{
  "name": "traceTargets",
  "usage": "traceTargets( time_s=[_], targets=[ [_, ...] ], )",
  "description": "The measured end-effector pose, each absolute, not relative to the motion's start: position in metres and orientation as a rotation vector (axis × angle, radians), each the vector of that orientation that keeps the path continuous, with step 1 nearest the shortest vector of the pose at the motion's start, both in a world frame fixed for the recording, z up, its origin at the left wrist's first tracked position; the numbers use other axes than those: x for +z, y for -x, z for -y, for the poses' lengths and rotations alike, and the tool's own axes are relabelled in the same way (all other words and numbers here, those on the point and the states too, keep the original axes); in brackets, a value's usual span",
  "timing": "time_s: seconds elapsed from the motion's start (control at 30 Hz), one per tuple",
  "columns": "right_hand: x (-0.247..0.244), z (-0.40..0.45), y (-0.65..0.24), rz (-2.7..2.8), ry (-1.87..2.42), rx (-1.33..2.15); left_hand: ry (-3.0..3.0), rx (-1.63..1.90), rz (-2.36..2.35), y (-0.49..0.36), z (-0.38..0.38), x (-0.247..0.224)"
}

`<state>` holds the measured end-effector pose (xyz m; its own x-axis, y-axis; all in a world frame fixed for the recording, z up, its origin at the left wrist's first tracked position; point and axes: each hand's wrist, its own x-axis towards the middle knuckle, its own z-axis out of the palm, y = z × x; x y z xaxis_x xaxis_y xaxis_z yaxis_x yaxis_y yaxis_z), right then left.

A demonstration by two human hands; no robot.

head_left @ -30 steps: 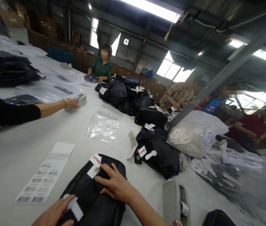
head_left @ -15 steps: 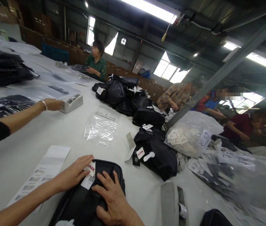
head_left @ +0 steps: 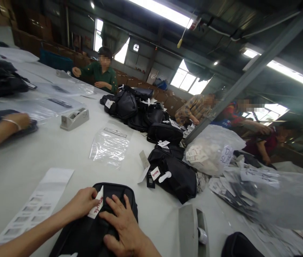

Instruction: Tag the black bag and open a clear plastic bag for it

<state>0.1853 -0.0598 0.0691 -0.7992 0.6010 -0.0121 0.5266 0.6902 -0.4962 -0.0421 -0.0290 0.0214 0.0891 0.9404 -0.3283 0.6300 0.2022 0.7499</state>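
A black bag point(head_left: 84, 233) lies on the white table in front of me. On its upper part, my left hand point(head_left: 85, 204) pinches a white tag with red lettering point(head_left: 96, 207), which is tilted up from the bag. Close beside it, my right hand point(head_left: 124, 225) rests with fingers spread on the bag's surface. Left of the bag is a white sheet of printed labels point(head_left: 37, 203).
Grey tape dispensers stand at right point(head_left: 194, 232) and further back point(head_left: 75, 119). A clear plastic bag point(head_left: 111, 144) lies mid-table, beside piled black bags point(head_left: 171, 175). A co-worker's hand point(head_left: 19, 121) is at left; several people stand beyond.
My left hand has gone from lying flat by the tag to pinching it and lifting it. The co-worker's hand at left has moved from the tape dispenser to a wrapped black item.
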Motion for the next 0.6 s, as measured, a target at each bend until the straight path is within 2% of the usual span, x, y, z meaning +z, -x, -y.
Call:
traceTargets(
  time_s=[0.13, 0.3, 0.43, 0.53, 0.6],
  targets=[
    [0.051, 0.064, -0.177, 2.640, 1.099, 0.704, -1.271, 0.432, -1.573, 0.024, 0.042, 0.008],
    [0.027, 0.079, -0.160, 2.625, 1.304, 0.391, -1.314, 0.396, -1.490, 0.018, 0.037, 0.012],
    [0.026, 0.081, -0.158, 2.653, 1.320, 0.325, -1.559, 0.445, -1.503, 0.040, 0.041, 0.039],
    [0.026, 0.080, -0.160, 2.651, 1.325, 0.344, -1.846, 0.605, -1.508, 0.055, 0.092, 0.043],
    [0.026, 0.079, -0.163, 2.639, 1.311, 0.383, -2.327, 0.755, -1.201, 0.056, 0.140, 0.026]
  ],
)
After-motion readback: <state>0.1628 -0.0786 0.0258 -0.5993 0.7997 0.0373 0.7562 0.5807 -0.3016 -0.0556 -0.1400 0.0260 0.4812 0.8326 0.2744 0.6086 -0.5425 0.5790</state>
